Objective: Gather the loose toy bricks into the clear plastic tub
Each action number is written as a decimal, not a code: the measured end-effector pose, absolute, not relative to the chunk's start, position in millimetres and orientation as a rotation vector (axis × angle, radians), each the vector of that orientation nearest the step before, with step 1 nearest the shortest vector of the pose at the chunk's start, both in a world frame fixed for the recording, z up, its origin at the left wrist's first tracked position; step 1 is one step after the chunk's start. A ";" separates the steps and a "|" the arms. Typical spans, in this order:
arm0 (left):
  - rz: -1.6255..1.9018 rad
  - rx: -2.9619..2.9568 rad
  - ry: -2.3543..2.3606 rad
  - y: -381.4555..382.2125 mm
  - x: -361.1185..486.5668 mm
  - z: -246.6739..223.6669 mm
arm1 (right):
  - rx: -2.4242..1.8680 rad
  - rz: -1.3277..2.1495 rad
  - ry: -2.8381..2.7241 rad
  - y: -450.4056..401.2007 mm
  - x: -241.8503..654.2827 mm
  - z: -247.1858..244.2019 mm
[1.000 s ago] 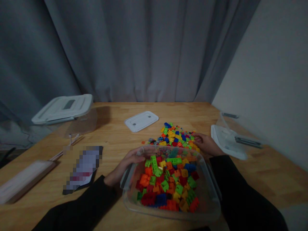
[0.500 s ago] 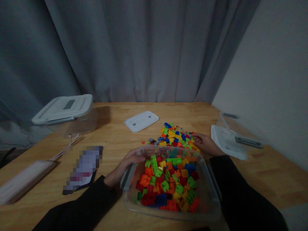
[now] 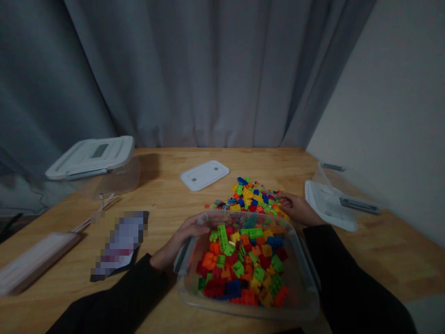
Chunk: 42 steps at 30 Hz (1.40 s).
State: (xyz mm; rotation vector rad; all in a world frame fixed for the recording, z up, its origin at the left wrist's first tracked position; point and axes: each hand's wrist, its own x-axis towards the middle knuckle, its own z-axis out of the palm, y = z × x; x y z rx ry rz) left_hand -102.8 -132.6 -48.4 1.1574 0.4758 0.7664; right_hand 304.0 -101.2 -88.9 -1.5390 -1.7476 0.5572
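Note:
A clear plastic box (image 3: 248, 311) stands at the table's near edge, with many coloured bricks (image 3: 239, 269) inside. My left hand (image 3: 184, 236) grips the box's far left corner, its thumb over the rim and its fingers partly hidden behind the wall. Beyond the box lies a loose heap of small bricks (image 3: 248, 195) on the wooden table. My right hand (image 3: 294, 206) rests at the heap's right side with its fingers curled in; whatever they hold, if anything, is too small to make out.
A lidded clear box (image 3: 93, 160) stands at the back left. A white lid (image 3: 205, 175) lies behind the heap. To the right, another clear box (image 3: 351, 185) leans over a white lid (image 3: 323, 204). A phone (image 3: 121, 243) and a pale case (image 3: 38, 262) lie left.

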 end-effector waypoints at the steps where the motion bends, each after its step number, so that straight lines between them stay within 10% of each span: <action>1: 0.765 1.155 0.473 -132.5 -102.7 -48.3 | -1.536 0.565 -1.734 -100.9 304.1 -89.3; 42: 0.756 1.163 0.465 -132.1 -104.4 -50.0 | -1.473 0.433 -1.652 -104.2 297.6 -79.4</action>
